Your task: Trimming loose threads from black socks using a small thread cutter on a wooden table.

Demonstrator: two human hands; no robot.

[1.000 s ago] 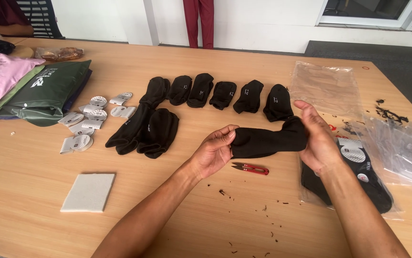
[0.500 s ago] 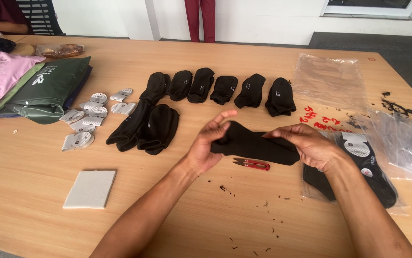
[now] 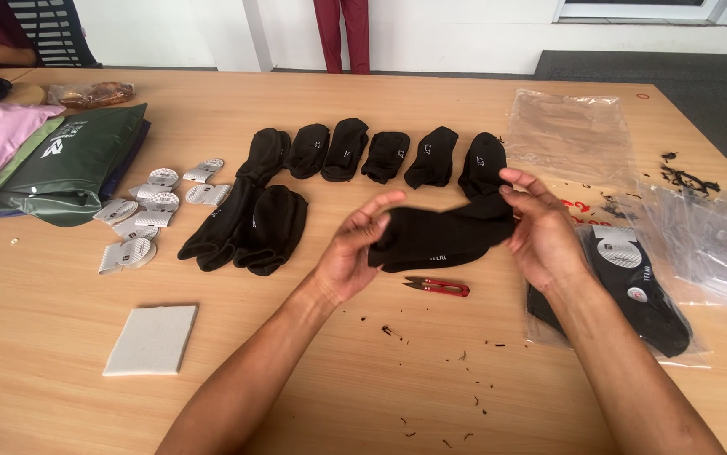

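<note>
My left hand (image 3: 353,253) and right hand (image 3: 540,229) each grip one end of a black sock (image 3: 443,238), held level between them above the bench (image 3: 60,404). Just below it lie red thread snips (image 3: 438,287). Beyond my hands runs a row of folded socks (image 3: 380,153); bagged socks (image 3: 633,286) sit under my right wrist, partly hidden. A white pad (image 3: 151,339) lies left, bare bench around it.
</note>
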